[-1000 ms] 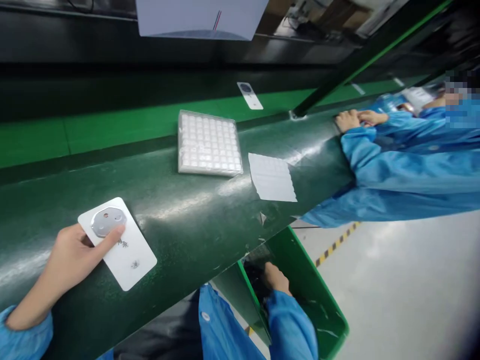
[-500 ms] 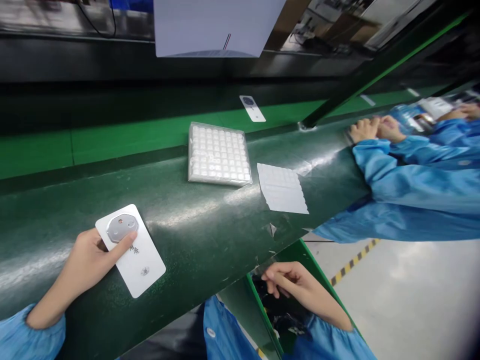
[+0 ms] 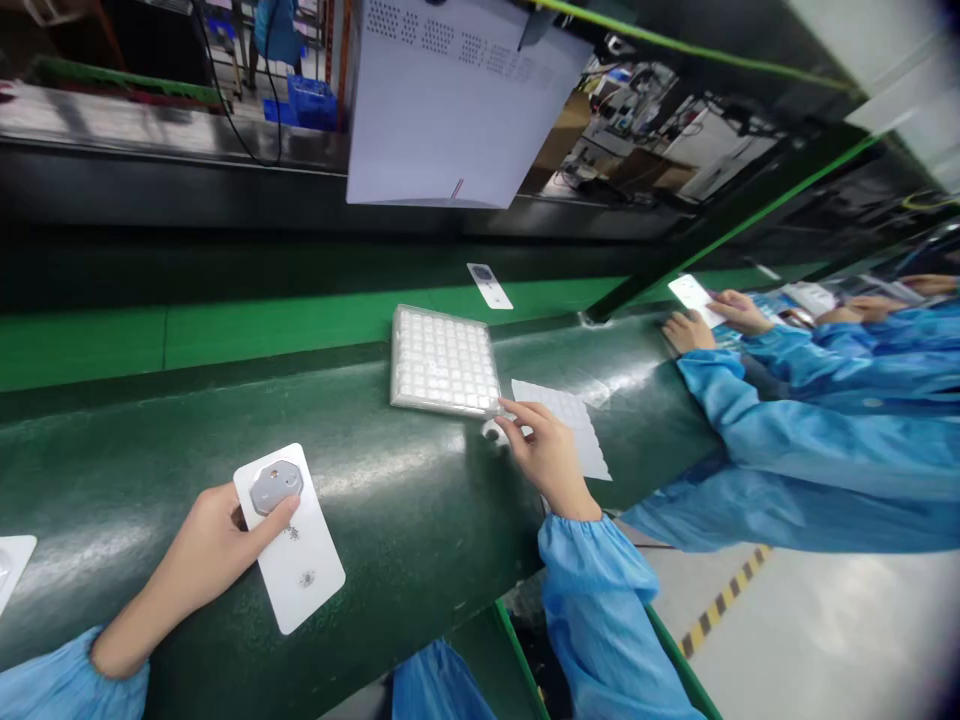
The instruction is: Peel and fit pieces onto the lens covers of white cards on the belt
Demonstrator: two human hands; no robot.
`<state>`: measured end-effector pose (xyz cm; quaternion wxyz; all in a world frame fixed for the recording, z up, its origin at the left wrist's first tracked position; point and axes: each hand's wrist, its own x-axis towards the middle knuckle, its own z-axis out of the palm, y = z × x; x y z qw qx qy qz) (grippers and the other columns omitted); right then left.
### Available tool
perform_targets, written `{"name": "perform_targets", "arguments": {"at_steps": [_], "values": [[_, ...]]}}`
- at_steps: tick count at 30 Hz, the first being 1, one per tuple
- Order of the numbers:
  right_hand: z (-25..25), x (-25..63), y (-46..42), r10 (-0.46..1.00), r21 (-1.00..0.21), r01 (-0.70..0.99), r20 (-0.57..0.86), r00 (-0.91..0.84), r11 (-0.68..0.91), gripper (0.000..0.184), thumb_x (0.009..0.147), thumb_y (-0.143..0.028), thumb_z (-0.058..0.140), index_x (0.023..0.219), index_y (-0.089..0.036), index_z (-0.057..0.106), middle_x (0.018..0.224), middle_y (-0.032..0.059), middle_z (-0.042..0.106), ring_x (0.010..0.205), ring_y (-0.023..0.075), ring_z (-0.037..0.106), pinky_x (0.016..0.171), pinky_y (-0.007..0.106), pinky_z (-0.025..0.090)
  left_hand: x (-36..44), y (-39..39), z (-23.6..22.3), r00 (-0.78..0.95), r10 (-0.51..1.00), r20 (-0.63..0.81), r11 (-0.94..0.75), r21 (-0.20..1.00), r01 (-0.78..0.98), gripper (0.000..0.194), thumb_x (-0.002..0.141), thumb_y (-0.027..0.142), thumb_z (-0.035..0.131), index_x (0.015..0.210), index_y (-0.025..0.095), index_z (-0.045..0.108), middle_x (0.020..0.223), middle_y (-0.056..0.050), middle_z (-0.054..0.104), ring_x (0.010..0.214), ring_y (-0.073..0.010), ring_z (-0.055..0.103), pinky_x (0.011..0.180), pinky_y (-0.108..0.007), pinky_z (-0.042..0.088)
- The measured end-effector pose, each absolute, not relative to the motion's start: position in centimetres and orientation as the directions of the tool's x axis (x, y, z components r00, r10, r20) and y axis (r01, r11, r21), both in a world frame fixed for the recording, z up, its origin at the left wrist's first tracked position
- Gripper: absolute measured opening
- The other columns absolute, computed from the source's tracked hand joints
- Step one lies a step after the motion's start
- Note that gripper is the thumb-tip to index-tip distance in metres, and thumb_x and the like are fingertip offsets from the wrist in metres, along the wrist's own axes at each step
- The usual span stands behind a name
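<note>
My left hand (image 3: 225, 545) grips a white phone back cover (image 3: 315, 560) with a grey octagonal camera area at its top; the thumb lies on its face, the fingers behind. My right hand (image 3: 544, 450) is at the near right corner of a clear tray (image 3: 446, 362) filled with rows of small white pieces. Its thumb and forefinger are pinched together there. A small white thing with a dark spot (image 3: 494, 433) shows just under the fingertips; whether they hold it, I cannot tell. Behind this hand lies a white wavy-edged sheet (image 3: 577, 425), partly covered.
Another white cover (image 3: 11, 565) is cut off at the left edge. A further cover (image 3: 490, 286) lies on the green belt at the back. At right, a co-worker's hands (image 3: 709, 320) hold a similar white one. A green bin (image 3: 517, 655) stands below the bench edge, beneath my right sleeve.
My right hand has risen from over the green bin to the tray's corner. My left hand keeps its hold on the cover. The view has tilted up; the co-worker's white cover now shows.
</note>
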<state>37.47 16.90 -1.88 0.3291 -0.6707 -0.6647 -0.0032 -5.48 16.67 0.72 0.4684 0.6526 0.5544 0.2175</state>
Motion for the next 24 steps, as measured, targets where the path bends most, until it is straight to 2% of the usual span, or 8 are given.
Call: {"name": "perform_targets", "arguments": {"at_steps": [7, 12, 16, 19, 21, 24], "values": [[-2.3, 37.6, 16.7, 0.874, -0.416, 0.902, 0.475, 0.103, 0.12, 0.038, 0.101, -0.048, 0.054, 0.1, -0.019, 0.078, 0.098, 0.0129, 0.077, 0.078, 0.0248, 0.072, 0.066, 0.039, 0.059, -5.4, 16.4, 0.8, 0.302, 0.925, -0.229, 0.056, 0.871, 0.489, 0.045, 0.085, 0.063, 0.065, 0.08, 0.019, 0.075, 0.082, -0.006, 0.08, 0.071, -0.0273, 0.076, 0.056, -0.028, 0.055], [-2.1, 37.4, 16.7, 0.865, -0.42, 0.897, 0.492, 0.097, 0.138, 0.038, 0.101, -0.048, 0.055, 0.091, -0.019, 0.077, 0.093, 0.0122, 0.078, 0.074, 0.0243, 0.071, 0.06, 0.037, 0.058, -5.3, 16.5, 0.9, 0.312, 0.926, -0.211, 0.039, 0.877, 0.478, 0.043, 0.086, 0.061, 0.065, 0.08, 0.019, 0.075, 0.082, -0.007, 0.08, 0.071, -0.0277, 0.076, 0.056, -0.029, 0.056], [-1.6, 36.9, 16.5, 0.863, -0.42, 0.896, 0.496, 0.094, 0.143, 0.036, 0.101, -0.047, 0.057, 0.093, -0.019, 0.077, 0.09, 0.0112, 0.076, 0.068, 0.0213, 0.068, 0.056, 0.034, 0.056, -5.4, 16.4, 1.0, 0.31, 0.927, -0.212, 0.042, 0.879, 0.475, 0.041, 0.086, 0.059, 0.065, 0.08, 0.019, 0.074, 0.081, -0.006, 0.08, 0.069, -0.0269, 0.075, 0.055, -0.029, 0.055], [-1.3, 36.6, 16.4, 0.868, -0.408, 0.901, 0.49, 0.079, 0.148, 0.034, 0.099, -0.048, 0.06, 0.104, -0.019, 0.077, 0.093, 0.0103, 0.074, 0.066, 0.0197, 0.065, 0.059, 0.034, 0.055, -5.4, 16.4, 1.0, 0.31, 0.928, -0.205, 0.033, 0.877, 0.48, 0.041, 0.087, 0.059, 0.065, 0.078, 0.019, 0.073, 0.079, -0.006, 0.079, 0.068, -0.0264, 0.075, 0.055, -0.028, 0.054], [-1.4, 36.4, 16.5, 0.867, -0.395, 0.906, 0.493, 0.071, 0.15, 0.036, 0.099, -0.05, 0.06, 0.11, -0.02, 0.077, 0.099, 0.011, 0.073, 0.074, 0.0215, 0.067, 0.067, 0.037, 0.057, -5.4, 16.4, 0.8, 0.317, 0.926, -0.204, 0.028, 0.876, 0.481, 0.041, 0.088, 0.058, 0.064, 0.079, 0.019, 0.073, 0.08, -0.006, 0.079, 0.069, -0.0264, 0.075, 0.056, -0.029, 0.054], [-1.8, 36.3, 16.7, 0.864, -0.388, 0.91, 0.498, 0.076, 0.144, 0.039, 0.101, -0.052, 0.056, 0.105, -0.021, 0.079, 0.1, 0.0116, 0.073, 0.085, 0.0254, 0.07, 0.075, 0.039, 0.057, -5.5, 16.4, 0.5, 0.324, 0.923, -0.209, 0.031, 0.878, 0.477, 0.041, 0.089, 0.058, 0.063, 0.08, 0.019, 0.072, 0.081, -0.006, 0.079, 0.072, -0.0264, 0.075, 0.057, -0.028, 0.055]]}}
